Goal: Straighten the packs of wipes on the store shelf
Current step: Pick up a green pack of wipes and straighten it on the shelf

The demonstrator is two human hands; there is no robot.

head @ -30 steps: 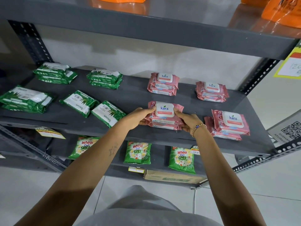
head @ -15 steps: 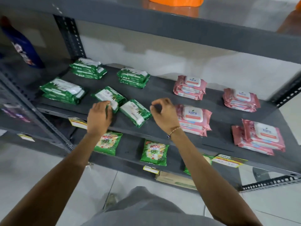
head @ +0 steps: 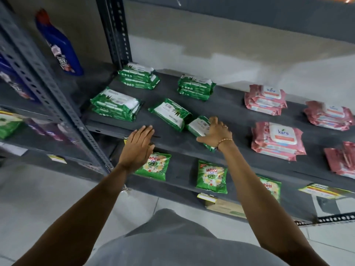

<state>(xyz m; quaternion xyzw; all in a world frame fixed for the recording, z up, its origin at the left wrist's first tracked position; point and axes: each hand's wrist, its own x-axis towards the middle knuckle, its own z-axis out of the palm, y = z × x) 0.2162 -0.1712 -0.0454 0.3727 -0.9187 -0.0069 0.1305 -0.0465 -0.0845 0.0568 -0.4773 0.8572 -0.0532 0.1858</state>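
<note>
On the grey shelf (head: 226,110) two green packs of wipes lie askew near the front. My right hand (head: 216,132) covers the right-hand green pack (head: 198,124), fingers over its far edge and thumb at its near side. The other skewed green pack (head: 170,114) lies free just left of it. My left hand (head: 139,145) hovers flat at the shelf's front edge, fingers extended, holding nothing. Neat green stacks sit front left (head: 115,106), back left (head: 138,76) and back centre (head: 196,87). Pink Kara stacks (head: 278,140) (head: 266,99) fill the right side.
A perforated grey upright (head: 57,104) stands left of the shelf, with a blue bottle (head: 59,45) on the neighbouring bay behind it. Green Wheel sachets (head: 211,176) hang on the shelf below. Another shelf board runs close overhead (head: 249,14). More pink stacks (head: 328,116) lie far right.
Both hands left the front pink stack and moved left to the green packs. My left hand came off the skewed pack to the shelf edge; my right hand settled on the right green pack.
</note>
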